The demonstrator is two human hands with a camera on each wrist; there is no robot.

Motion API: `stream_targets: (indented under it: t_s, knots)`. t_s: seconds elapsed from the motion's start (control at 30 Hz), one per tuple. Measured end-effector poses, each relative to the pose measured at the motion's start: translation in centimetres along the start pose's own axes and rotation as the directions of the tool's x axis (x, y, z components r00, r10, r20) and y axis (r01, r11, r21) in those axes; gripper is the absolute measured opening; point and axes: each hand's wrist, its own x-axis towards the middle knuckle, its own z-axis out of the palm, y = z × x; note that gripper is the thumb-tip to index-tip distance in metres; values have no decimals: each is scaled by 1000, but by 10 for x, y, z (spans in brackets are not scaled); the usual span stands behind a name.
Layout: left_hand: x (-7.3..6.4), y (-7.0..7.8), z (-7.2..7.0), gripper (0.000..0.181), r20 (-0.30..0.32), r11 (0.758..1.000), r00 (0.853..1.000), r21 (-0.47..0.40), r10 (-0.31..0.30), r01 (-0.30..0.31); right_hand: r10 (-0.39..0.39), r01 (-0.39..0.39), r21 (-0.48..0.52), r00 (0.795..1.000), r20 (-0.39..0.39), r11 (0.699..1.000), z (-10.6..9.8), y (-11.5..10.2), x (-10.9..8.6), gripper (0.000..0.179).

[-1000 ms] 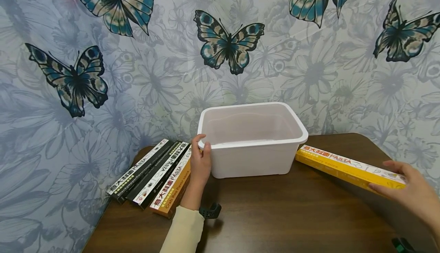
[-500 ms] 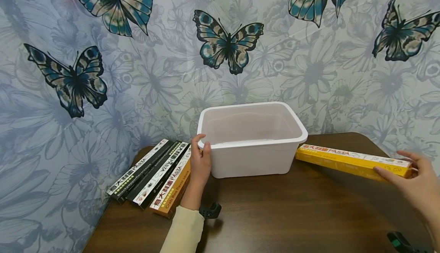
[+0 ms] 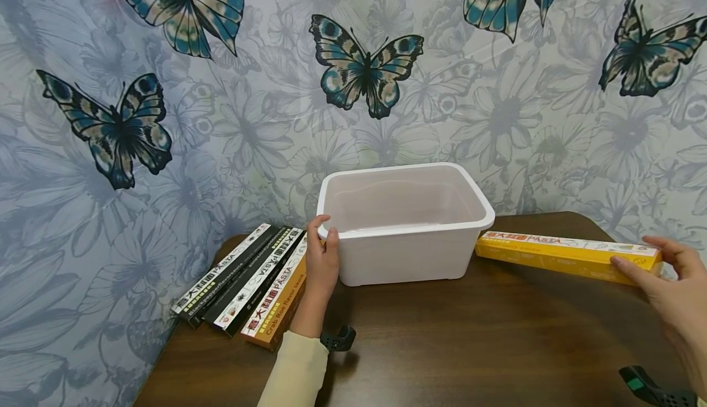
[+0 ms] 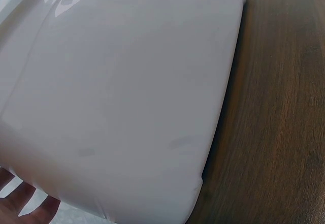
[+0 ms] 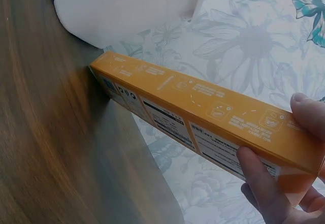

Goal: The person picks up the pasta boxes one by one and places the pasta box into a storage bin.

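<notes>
My left hand (image 3: 322,263) grips the front left corner of a white plastic bin (image 3: 403,259), thumb over the rim. In the left wrist view the bin's wall (image 4: 122,92) fills most of the picture, with some fingertips at its lower left edge. To the bin's right, my right hand (image 3: 675,278) pinches the right end of a long yellow pasta box (image 3: 563,255) between thumb and fingers. The box's other end is close beside the bin's lower right side. From the right wrist, the box (image 5: 203,107) shows printed cooking steps and labels, its far end near the table.
Left of the bin lie two black pasta boxes (image 3: 221,275) and an orange one (image 3: 276,302), side by side and slanted. The brown wooden table (image 3: 442,345) ends at a butterfly-patterned wall covering (image 3: 254,124). Dark bands (image 3: 338,338) sit on both wrists.
My right hand has shifted slightly right, and the held end of the yellow box has swung away from me, turning the box closer to level across the view. The left hand and bin stay put.
</notes>
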Motion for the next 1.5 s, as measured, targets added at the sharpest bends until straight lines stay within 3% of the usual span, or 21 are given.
stream_targets:
  t_s: [0.13, 0.2, 0.53, 0.7, 0.93, 1.1, 1.33, 1.5]
  knots:
    - [0, 0, 1, 39, -3, 1000, 1000, 0, 9, -9, 23, -22, 257, 1000, 1, 966, 1, -3, -1, 49]
    - [0, -1, 1, 39, -4, 1000, 1000, 0, 6, -6, 28, -21, 311, 999, -17, 950, 2, -5, -1, 48]
    - [2, -2, 1, 40, -10, 1000, 1000, -5, 1, -2, 73, -41, 293, 993, -97, 955, 4, -10, 1, 48]
    - [1, -1, 1, 41, -10, 1000, 1000, -3, 2, -2, 130, -77, 316, 980, -149, 946, 6, -16, 2, 43]
    - [0, 0, 1, 41, -10, 1000, 1000, -4, 5, -5, 129, -50, 376, 974, -187, 925, 7, -27, 5, 41]
    - [0, 1, 1, 40, -9, 1000, 1000, 1, -1, 1, 135, -17, 452, 964, -230, 892, 10, -37, 8, 42]
    - [0, 0, 1, 41, -9, 1000, 1000, 3, -1, 1, 140, 13, 485, 950, -277, 874, 17, -54, 11, 42]
    - [0, 0, 1, 41, -7, 1000, 1000, 8, -8, 8, 88, 98, 576, 954, -287, 812, 25, -64, 13, 43]
